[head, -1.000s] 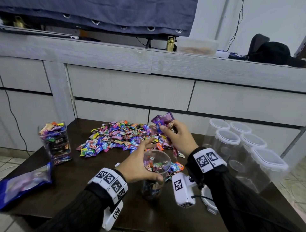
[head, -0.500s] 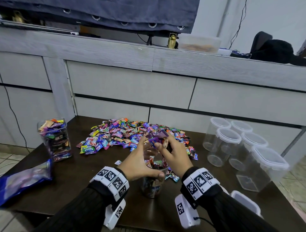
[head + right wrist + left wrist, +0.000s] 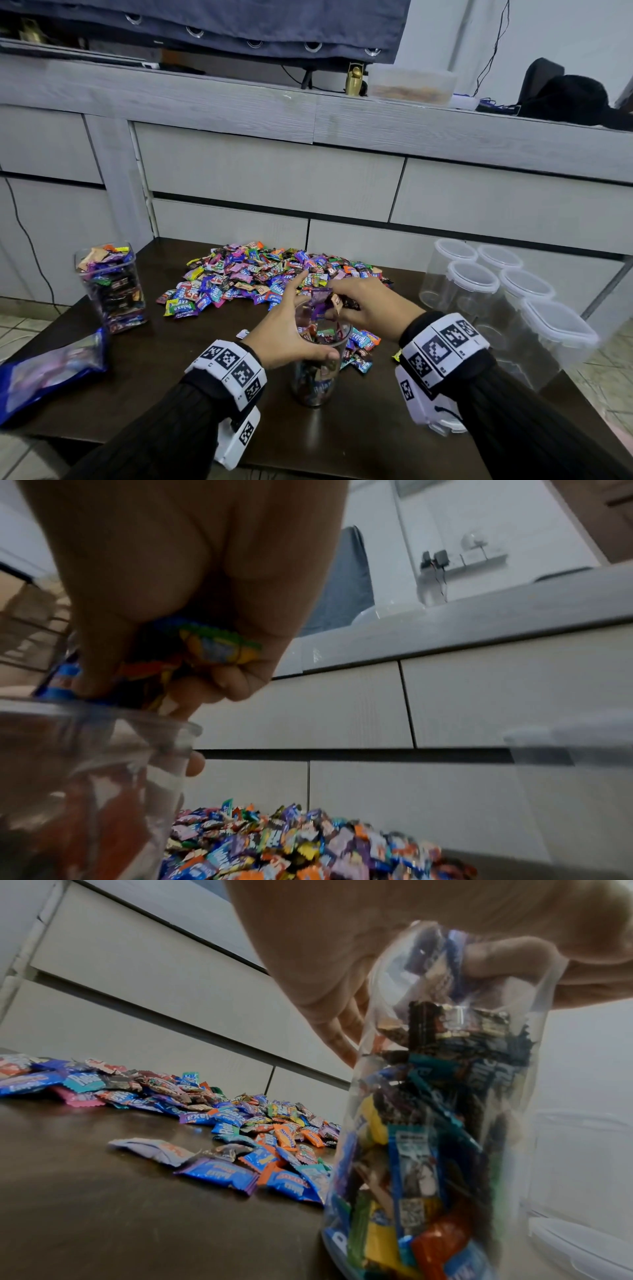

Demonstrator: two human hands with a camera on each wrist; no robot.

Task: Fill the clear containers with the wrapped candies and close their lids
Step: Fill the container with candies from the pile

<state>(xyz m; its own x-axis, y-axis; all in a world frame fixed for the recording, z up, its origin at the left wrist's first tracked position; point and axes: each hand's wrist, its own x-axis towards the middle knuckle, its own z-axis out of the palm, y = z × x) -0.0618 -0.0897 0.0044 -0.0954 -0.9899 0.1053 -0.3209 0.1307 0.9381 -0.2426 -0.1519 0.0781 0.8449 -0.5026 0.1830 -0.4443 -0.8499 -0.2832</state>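
Note:
A clear round container (image 3: 317, 373) (image 3: 435, 1137) (image 3: 85, 791), partly filled with wrapped candies, stands at the table's near middle. My left hand (image 3: 291, 337) (image 3: 394, 969) grips it round the rim. Directly above its open mouth, my right hand (image 3: 363, 305) (image 3: 178, 610) holds a handful of wrapped candies (image 3: 323, 301) (image 3: 219, 647). A big pile of loose candies (image 3: 270, 274) (image 3: 205, 1118) (image 3: 308, 842) lies behind it on the dark table (image 3: 178, 387).
A full square container (image 3: 111, 286) without a lid stands at the left. Several empty lidded containers (image 3: 503, 294) cluster at the right. A blue candy bag (image 3: 48, 373) lies at the left front edge. Grey drawers (image 3: 274, 178) rise behind the table.
My right hand has carried its handful of candies from above the pile back down to the container's mouth. The left hand has kept its grip on the container.

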